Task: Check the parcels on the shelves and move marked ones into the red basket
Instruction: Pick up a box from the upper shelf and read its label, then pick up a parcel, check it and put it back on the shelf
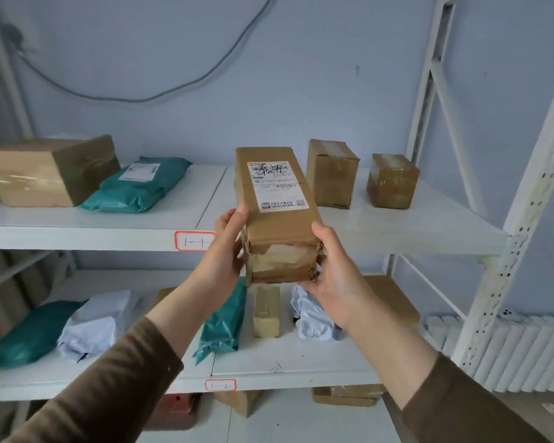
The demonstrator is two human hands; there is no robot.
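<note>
Long cardboard parcel (277,215) with scribbled-over label (277,185) held up in front of the top shelf (109,231), left hand (226,251) gripping its near left corner, right hand (336,276) cupping the right underside, two small boxes (331,172) behind.

Wall (269,91): pale blue-grey, plain, with a small dark spot (357,70) right of centre.
Cable (141,99): grey, hangs on the wall in a long sagging loop from a dark clump at upper left, rising out of view at the top.
Upper tag (194,241): white sticker with a red border, handwritten 1-1.
Lower tag (220,385): same kind, handwritten 1-2, well below the upper tag.
Radiator (525,353): white, ribbed, low at the right against the wall.
Floor (509,420): light, with a small white scrap (552,407) lying below the radiator.
</note>
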